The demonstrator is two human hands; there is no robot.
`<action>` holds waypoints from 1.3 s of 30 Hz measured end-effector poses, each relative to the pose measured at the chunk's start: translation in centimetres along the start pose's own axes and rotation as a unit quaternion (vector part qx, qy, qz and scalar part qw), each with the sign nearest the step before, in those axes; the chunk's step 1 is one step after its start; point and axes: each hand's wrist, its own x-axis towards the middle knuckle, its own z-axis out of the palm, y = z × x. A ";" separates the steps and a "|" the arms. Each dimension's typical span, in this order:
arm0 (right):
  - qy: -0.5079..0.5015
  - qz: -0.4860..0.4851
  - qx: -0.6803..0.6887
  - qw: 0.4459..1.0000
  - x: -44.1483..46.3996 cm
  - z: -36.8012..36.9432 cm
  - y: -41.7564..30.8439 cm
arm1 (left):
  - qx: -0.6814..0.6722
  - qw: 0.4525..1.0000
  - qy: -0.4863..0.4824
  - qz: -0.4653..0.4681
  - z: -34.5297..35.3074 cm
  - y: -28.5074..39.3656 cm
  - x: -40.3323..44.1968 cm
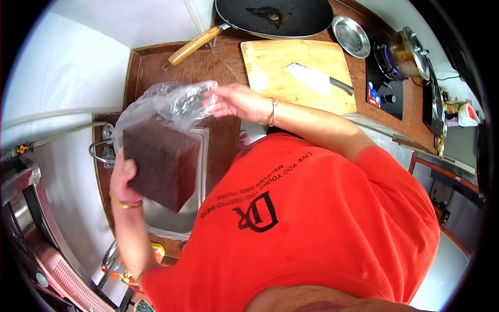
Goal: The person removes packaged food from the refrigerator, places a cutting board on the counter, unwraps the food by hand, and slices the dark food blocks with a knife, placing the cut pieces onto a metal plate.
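Note:
My left hand (123, 179) grips the side of a large, dark reddish-brown block (162, 164), tilted over the sink (174, 221). I cannot tell what the block is made of. A clear plastic bag (156, 101) covers its upper end; how far down the bag reaches is unclear. The fingers of my right hand (239, 103) are closed on the bag's edge, up and to the right of the block. Beyond my right hand, a knife (317, 78) with a black handle lies on a wooden cutting board (270, 52).
A black frying pan (275, 18) with a wooden handle sits at the back of the brown counter (150, 67). Right of the board are a metal plate (351, 36) and a lidded pot (408, 54) on a gas stove (387, 88). A faucet (96, 151) stands at the sink's left.

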 end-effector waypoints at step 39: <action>0.521 -0.032 -0.193 0.831 -24.0 -26.5 1.0 | 0.602 0.683 -0.155 0.384 23.7 -21.9 27.9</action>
